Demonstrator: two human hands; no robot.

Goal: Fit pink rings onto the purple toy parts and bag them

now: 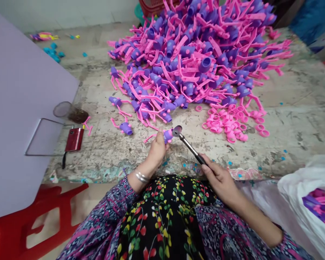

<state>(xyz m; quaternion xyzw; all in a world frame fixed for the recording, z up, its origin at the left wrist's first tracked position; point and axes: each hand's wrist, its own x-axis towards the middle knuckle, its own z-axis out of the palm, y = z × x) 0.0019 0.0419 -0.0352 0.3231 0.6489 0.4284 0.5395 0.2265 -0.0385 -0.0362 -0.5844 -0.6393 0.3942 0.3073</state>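
Observation:
My left hand (156, 150), a metal bangle on its wrist, grips a small purple plastic figure part (167, 136) with pink limbs just above the table. A pink band shows around the end of the part, partly hidden by the fingers. My right hand (221, 178) is closed around the black handle of a hammer-like tool (190, 146). Its round, shiny metal head is up against the right end of the purple part; whether they touch I cannot tell. Right of the tool lies a heap of loose pink rings (227, 122).
A big pile of purple-and-pink parts (189, 57) covers the table's (292, 122) back. On the left are a tipped glass (70, 111), a red phone-like device (74, 139) and a wire frame. A white sack (295, 184) stands at right, a red stool (62, 213) at lower left.

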